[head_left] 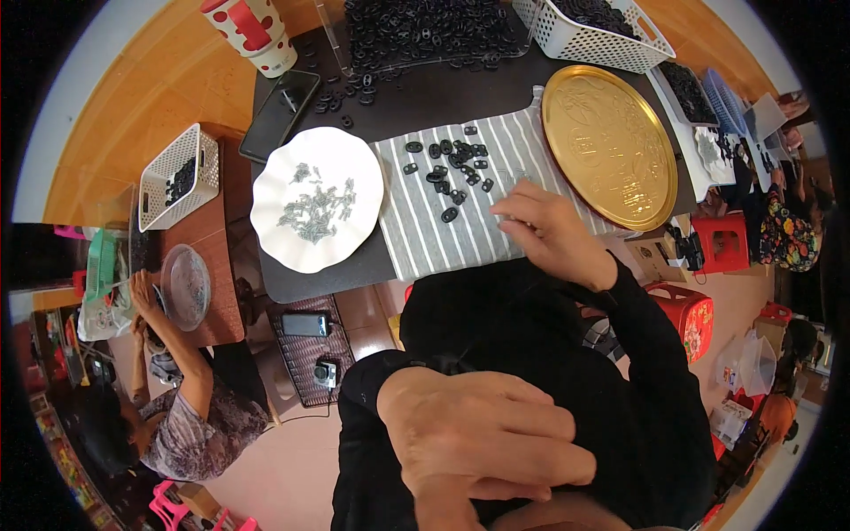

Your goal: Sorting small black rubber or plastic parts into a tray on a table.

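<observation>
My left hand is raised close to the camera, back showing, with fingers curled together; whatever it may hold is hidden. Over the right part of a grey-and-white striped cloth is my right hand, its thumb and bent fingers slightly apart. A few thin, small springs lie beside its fingertips. Left of that hand, several small black oval pieces with holes, resembling cord locks, are scattered on the cloth. A white scalloped plate left of the cloth bears a loose pile of small metal springs.
A round gold tray lies right of the cloth. Behind stand a clear bin of black pieces and a white basket. A phone and dotted mug are far left. Another person works at the left table.
</observation>
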`<move>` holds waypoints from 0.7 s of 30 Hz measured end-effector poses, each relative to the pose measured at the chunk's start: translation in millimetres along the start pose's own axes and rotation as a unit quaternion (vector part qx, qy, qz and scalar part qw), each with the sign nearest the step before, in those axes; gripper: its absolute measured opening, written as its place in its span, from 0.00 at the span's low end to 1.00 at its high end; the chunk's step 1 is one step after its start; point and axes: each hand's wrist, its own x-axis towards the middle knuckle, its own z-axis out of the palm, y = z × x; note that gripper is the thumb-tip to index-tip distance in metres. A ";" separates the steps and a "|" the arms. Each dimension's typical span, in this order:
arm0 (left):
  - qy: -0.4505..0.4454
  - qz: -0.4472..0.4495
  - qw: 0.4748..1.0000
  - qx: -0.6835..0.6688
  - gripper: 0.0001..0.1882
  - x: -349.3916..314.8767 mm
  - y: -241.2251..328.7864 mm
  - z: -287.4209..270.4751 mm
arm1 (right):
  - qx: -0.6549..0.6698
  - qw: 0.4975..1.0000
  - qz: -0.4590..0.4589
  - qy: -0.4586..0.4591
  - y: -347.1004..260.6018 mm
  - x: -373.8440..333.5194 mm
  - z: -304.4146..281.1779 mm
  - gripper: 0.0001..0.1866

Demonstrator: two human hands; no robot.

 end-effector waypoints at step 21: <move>0.262 -0.370 0.815 0.360 0.11 -96.9 -32.2 -74.2 | -0.037 0.994 -0.080 0.070 -10.3 15.3 44.5 0.03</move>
